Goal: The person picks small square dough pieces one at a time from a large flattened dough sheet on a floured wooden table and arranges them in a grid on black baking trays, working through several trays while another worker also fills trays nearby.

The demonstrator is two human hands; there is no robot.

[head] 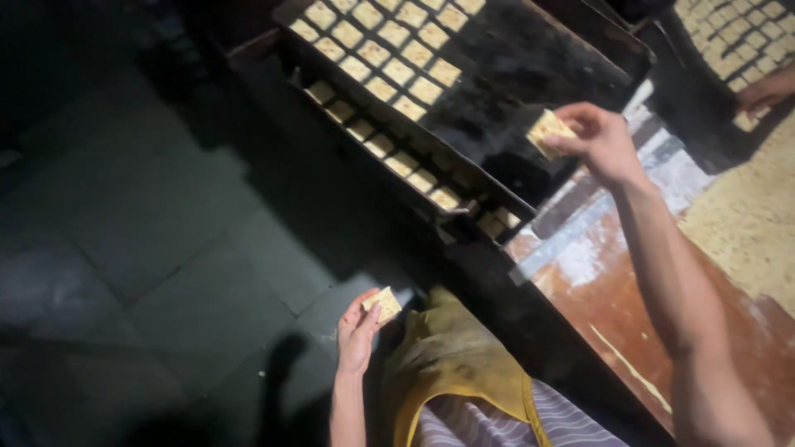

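My right hand (598, 136) is stretched out over a black baking tray (530, 58) and pinches a small pale square of dough (548, 131) just above the tray's bare dark part. My left hand (358, 329) hangs low beside my body, over the floor, and holds another dough square (384, 303). Rows of similar squares (389, 50) fill the tray's far left part. A second tray (397, 153) underneath shows a row of squares along its edge.
The trays lie on a worn brown and white worktable (613, 281). Another person's hand (766, 89) rests at the upper right, near a sheet of cut dough (737, 33). Grey floor tiles (166, 232) lie to the left. A yellow apron (451, 356) covers my front.
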